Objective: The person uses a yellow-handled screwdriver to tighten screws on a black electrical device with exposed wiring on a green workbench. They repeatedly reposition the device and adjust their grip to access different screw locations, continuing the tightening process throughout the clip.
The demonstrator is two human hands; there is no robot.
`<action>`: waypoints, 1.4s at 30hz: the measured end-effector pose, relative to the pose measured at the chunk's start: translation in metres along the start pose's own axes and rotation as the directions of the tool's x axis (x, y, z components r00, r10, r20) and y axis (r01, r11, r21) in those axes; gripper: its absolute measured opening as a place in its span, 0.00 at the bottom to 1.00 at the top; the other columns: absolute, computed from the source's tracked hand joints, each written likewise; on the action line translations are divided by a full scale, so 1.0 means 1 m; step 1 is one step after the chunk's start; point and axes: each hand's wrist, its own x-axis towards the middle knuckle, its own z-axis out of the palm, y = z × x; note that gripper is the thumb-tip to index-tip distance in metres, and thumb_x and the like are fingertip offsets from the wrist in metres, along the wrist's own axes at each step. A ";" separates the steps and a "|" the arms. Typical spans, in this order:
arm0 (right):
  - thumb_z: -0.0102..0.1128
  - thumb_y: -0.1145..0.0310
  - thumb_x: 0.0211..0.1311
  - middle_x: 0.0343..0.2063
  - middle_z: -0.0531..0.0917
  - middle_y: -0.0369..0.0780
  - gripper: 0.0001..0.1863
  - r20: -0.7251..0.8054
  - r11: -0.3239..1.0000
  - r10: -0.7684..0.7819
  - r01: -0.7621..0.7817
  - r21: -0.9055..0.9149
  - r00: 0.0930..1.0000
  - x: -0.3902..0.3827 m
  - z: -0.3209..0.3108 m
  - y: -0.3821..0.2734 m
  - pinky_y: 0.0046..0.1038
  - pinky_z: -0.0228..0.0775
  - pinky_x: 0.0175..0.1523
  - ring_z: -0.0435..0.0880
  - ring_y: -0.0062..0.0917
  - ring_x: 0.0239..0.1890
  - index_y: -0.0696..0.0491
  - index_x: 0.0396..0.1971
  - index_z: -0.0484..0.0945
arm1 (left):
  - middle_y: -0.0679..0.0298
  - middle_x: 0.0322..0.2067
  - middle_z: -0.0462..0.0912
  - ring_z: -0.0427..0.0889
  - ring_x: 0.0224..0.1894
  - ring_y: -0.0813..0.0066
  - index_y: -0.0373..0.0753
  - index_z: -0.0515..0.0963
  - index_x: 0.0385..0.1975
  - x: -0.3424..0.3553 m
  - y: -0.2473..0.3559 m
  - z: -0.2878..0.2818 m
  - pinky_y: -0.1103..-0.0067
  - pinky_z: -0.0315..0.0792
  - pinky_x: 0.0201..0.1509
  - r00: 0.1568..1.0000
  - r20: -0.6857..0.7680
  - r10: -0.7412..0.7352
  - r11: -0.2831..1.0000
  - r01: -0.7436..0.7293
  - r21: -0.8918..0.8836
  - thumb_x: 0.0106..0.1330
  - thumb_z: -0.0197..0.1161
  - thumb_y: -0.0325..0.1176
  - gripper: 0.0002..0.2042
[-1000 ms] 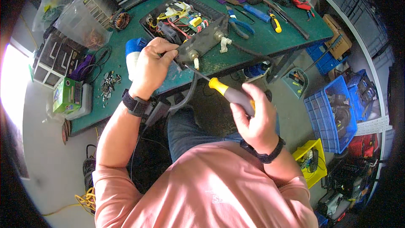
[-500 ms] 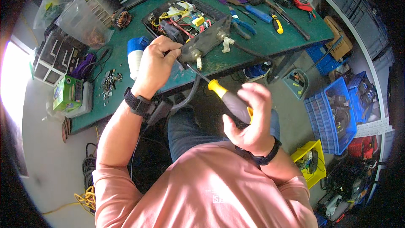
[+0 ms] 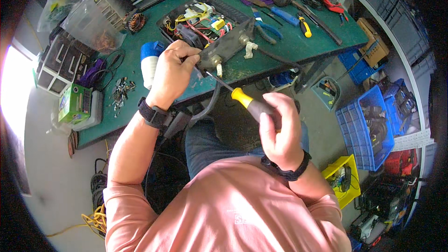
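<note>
Nearest to you, your right hand (image 3: 284, 135) is partly closed about the handle of a yellow-collared screwdriver (image 3: 242, 97), thumb on one side, curled fingers on the other; firmness of hold cannot be told. The shaft slants up to the near left corner of the open black housing (image 3: 231, 46). Whether the tip is seated is too small to tell. The step in hand appears to be driver work at this corner: you should line the shaft up with the fastener, press inward before turning, and stop if the tip rides out.

Your left hand (image 3: 171, 72) is at the same corner, thumb and fingers pinched on the panel edge. Keep that brace firm, with fingertips clear of the blade's path.

The housing lies near the front edge of the green surface (image 3: 100, 130), open side up, its wires (image 3: 189, 15) exposed; avoid tugging them. Left of the housing are loose small metal parts (image 3: 122, 94) and, closer to it, a blue-and-white connector (image 3: 149, 60). Right of it lie blue-handled pliers (image 3: 267, 31).
</note>
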 end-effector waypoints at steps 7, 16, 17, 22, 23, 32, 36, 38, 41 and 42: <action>0.75 0.67 0.46 0.48 0.72 0.51 0.35 -0.025 0.995 0.068 -0.069 -0.072 0.997 0.000 -0.002 -0.008 0.37 0.72 0.48 0.75 0.44 0.47 0.59 0.54 0.68 | 0.62 0.30 0.81 0.82 0.33 0.68 0.38 0.83 0.35 -0.001 0.000 0.001 0.79 0.73 0.38 1.000 -0.007 0.017 1.000 -0.017 0.001 0.58 0.64 0.30 0.07; 0.75 0.69 0.44 0.46 0.74 0.49 0.35 -0.095 0.993 -0.001 -0.010 -0.114 0.995 0.005 0.000 -0.010 0.39 0.72 0.50 0.75 0.45 0.47 0.57 0.54 0.69 | 0.63 0.30 0.80 0.81 0.33 0.67 0.39 0.84 0.35 -0.001 0.001 0.000 0.79 0.72 0.38 1.000 0.007 0.003 1.000 -0.003 0.021 0.58 0.64 0.30 0.07; 0.73 0.69 0.47 0.46 0.74 0.50 0.33 -0.024 0.996 0.074 -0.075 -0.047 0.997 0.005 -0.005 -0.010 0.39 0.72 0.50 0.76 0.46 0.45 0.58 0.54 0.68 | 0.63 0.30 0.80 0.81 0.33 0.67 0.39 0.84 0.35 -0.001 0.001 0.000 0.79 0.72 0.38 1.000 0.002 0.004 1.000 -0.004 0.022 0.58 0.64 0.30 0.07; 0.70 0.74 0.46 0.46 0.74 0.51 0.31 -0.028 0.981 -0.141 0.135 -0.142 0.990 0.004 0.000 -0.007 0.38 0.73 0.49 0.76 0.47 0.47 0.59 0.52 0.68 | 0.62 0.30 0.81 0.82 0.33 0.68 0.39 0.84 0.35 0.000 0.002 0.001 0.79 0.72 0.39 1.000 0.007 0.004 1.000 -0.004 0.019 0.58 0.64 0.29 0.07; 0.70 0.73 0.46 0.46 0.74 0.51 0.31 -0.030 0.991 -0.092 0.088 -0.104 0.995 0.004 -0.001 -0.010 0.38 0.73 0.49 0.76 0.47 0.47 0.59 0.52 0.68 | 0.62 0.30 0.81 0.82 0.33 0.68 0.38 0.84 0.35 -0.001 0.002 0.002 0.79 0.72 0.39 1.000 0.006 0.002 1.000 -0.002 0.015 0.58 0.64 0.29 0.07; 0.72 0.69 0.49 0.47 0.73 0.51 0.33 -0.061 0.990 -0.068 0.060 -0.125 0.996 0.000 0.002 -0.006 0.36 0.72 0.49 0.75 0.44 0.48 0.56 0.56 0.68 | 0.62 0.30 0.81 0.82 0.32 0.69 0.37 0.83 0.34 0.000 0.003 0.002 0.80 0.72 0.38 1.000 -0.006 0.013 1.000 -0.013 -0.005 0.57 0.65 0.28 0.07; 0.73 0.74 0.45 0.47 0.72 0.51 0.36 0.028 0.995 0.101 -0.100 -0.012 0.995 0.001 -0.007 -0.008 0.37 0.71 0.51 0.75 0.44 0.48 0.58 0.56 0.67 | 0.62 0.30 0.81 0.82 0.32 0.69 0.37 0.83 0.34 -0.001 0.004 0.001 0.80 0.72 0.38 1.000 -0.009 0.001 1.000 -0.001 0.009 0.57 0.65 0.28 0.07; 0.73 0.73 0.45 0.47 0.72 0.51 0.36 -0.003 0.998 -0.009 0.009 -0.059 1.000 0.000 -0.002 -0.001 0.37 0.71 0.51 0.75 0.45 0.48 0.57 0.57 0.67 | 0.62 0.30 0.81 0.82 0.33 0.69 0.37 0.83 0.34 -0.001 0.004 0.001 0.80 0.72 0.38 1.000 -0.017 0.012 1.000 -0.012 0.002 0.57 0.65 0.29 0.07; 0.75 0.71 0.43 0.47 0.72 0.49 0.38 -0.058 0.989 -0.088 0.081 -0.121 0.994 0.003 -0.001 -0.005 0.37 0.71 0.51 0.74 0.44 0.47 0.57 0.56 0.67 | 0.62 0.30 0.81 0.82 0.33 0.67 0.37 0.84 0.34 -0.001 0.004 0.002 0.79 0.73 0.38 1.000 -0.008 0.015 1.000 -0.015 0.001 0.58 0.64 0.29 0.07; 0.76 0.70 0.43 0.47 0.72 0.49 0.38 -0.070 0.996 -0.046 0.041 -0.077 0.996 0.003 0.000 -0.006 0.37 0.71 0.50 0.74 0.43 0.47 0.57 0.56 0.67 | 0.61 0.30 0.81 0.82 0.33 0.67 0.37 0.84 0.34 -0.001 0.004 0.002 0.79 0.73 0.38 1.000 -0.004 0.010 1.000 -0.010 0.010 0.58 0.64 0.30 0.07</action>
